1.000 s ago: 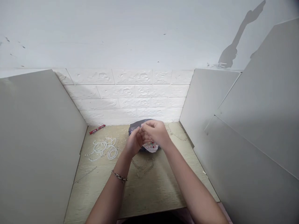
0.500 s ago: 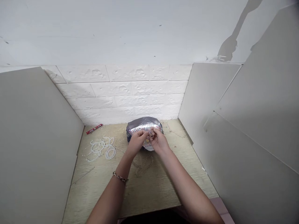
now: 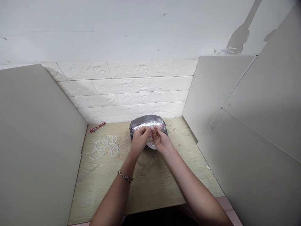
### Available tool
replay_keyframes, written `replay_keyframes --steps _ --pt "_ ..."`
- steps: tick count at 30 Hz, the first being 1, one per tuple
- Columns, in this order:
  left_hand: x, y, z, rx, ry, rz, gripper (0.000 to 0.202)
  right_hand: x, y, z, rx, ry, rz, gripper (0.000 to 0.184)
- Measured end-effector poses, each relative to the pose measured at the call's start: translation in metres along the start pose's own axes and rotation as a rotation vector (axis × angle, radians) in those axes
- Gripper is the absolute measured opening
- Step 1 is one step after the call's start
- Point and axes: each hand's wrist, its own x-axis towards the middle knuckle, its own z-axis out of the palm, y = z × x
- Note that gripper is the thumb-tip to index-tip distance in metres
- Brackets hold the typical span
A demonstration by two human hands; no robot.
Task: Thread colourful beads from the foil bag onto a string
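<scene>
A silver-lined bag [image 3: 148, 120] with many small coloured beads [image 3: 151, 141] in it stands on the table near the back wall. Over its front, my left hand [image 3: 140, 138] has thumb and forefinger pinched together. Beside it my right hand [image 3: 162, 140] is turned palm inward, its fingers curled and thumb close to the fingertips. The fingertips of both hands nearly meet; whatever they hold is too small to make out. A thin beaded strand [image 3: 145, 163] lies below the hands, partly behind my left wrist.
White bead strings [image 3: 105, 146] lie coiled on the left of the wooden table [image 3: 155, 191]. Behind them is a red packet [image 3: 97, 127]. A thin needle-like rod [image 3: 88, 173] lies at the left edge. Grey panels [image 3: 35, 141] flank the table; a brick-pattern wall [image 3: 131, 84] closes the back.
The view has shifted slightly, so everything sits a little further right and higher. Both hands stay over the bag, and the right fingers have moved slightly against the left.
</scene>
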Motion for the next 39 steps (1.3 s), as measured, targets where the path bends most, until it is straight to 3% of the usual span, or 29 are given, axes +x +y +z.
replay_keyframes --steps 8,15,19,25,32,39 --pt "-0.004 -0.001 0.001 0.236 -0.067 0.099 0.028 0.002 -0.003 -0.003 0.034 0.066 0.020 0.018" --pt "-0.008 -0.001 0.006 0.891 -0.118 0.137 0.029 0.000 0.001 0.000 0.001 0.028 -0.026 0.022" --pt "-0.009 -0.003 0.008 1.071 -0.139 0.147 0.030 -0.001 0.007 0.002 -0.022 0.023 -0.051 0.024" --pt "-0.011 -0.003 0.008 1.102 -0.126 0.058 0.029 -0.001 0.015 0.003 -0.067 0.039 -0.094 0.023" --pt "-0.007 -0.004 0.004 0.944 -0.094 0.012 0.023 -0.002 0.015 0.004 -0.148 -0.050 -0.124 0.025" --pt "-0.006 -0.003 0.004 0.835 -0.029 -0.014 0.018 -0.001 0.013 0.004 -0.109 -0.048 -0.079 0.025"
